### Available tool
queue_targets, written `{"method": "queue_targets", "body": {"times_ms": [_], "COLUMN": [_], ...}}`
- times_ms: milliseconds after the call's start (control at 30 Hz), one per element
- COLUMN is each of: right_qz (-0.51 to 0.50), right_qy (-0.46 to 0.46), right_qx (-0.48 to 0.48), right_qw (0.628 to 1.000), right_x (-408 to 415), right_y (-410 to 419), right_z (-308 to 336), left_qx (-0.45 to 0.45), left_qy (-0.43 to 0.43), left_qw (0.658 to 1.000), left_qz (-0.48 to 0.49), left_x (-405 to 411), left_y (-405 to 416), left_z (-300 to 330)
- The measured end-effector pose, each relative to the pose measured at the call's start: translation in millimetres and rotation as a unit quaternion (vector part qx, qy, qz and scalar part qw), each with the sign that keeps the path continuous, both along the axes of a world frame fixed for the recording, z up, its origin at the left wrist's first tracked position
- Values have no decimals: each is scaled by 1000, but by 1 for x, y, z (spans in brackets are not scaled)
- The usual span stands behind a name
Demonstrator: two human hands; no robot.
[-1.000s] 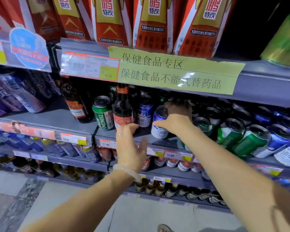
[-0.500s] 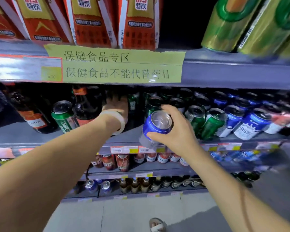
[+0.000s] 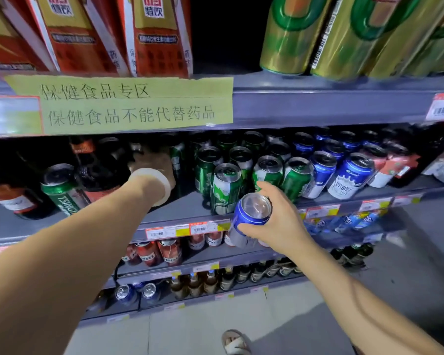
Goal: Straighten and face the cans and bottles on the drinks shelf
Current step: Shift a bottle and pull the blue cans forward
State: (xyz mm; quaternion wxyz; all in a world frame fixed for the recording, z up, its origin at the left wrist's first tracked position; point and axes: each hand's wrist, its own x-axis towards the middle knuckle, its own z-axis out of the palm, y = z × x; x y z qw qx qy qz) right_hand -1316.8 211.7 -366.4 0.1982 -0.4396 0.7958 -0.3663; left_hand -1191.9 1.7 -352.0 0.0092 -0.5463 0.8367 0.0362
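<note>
Head view: right hand [image 3: 280, 221] grips blue can [image 3: 251, 213]; left hand [image 3: 151, 162] blurred, grip unclear.

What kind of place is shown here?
Most likely a shop's drinks aisle: grey shelves stacked with green cans and blue cans, and price tags along the shelf edges.

Upper shelf, left: red cartons [image 3: 87, 34] standing in a row. Upper shelf, right: gold cans [image 3: 356, 34] with green rings, leaning. On the shelf edge below the cartons: yellow paper sign [image 3: 128, 103] with two lines of printed Chinese characters; a price tag [image 3: 442, 107] at far right of the same edge. Bottom: pale tiled floor [image 3: 203, 326], with a sandal [image 3: 235, 343] at the near edge.
</note>
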Motion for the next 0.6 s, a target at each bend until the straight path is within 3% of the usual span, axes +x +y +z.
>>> {"method": "queue_targets", "body": {"times_ms": [100,200,333,600], "right_qz": [-15,-23,-25,19], "right_qy": [1,-4,-10,-20], "right_qx": [3,13,34,104], "right_qw": [1000,1000,999,994], "right_x": [-9,-15,-16,-16], "right_y": [2,1,-3,-31], "right_z": [1,3,0,-5], "left_qx": [38,78,71,136], "left_qy": [37,168,255,184], "left_qw": [998,983,964,971], "left_qz": [14,-11,-33,-74], "left_x": [5,7,6,17], "left_y": [2,10,30,51], "left_z": [0,0,0,5]}}
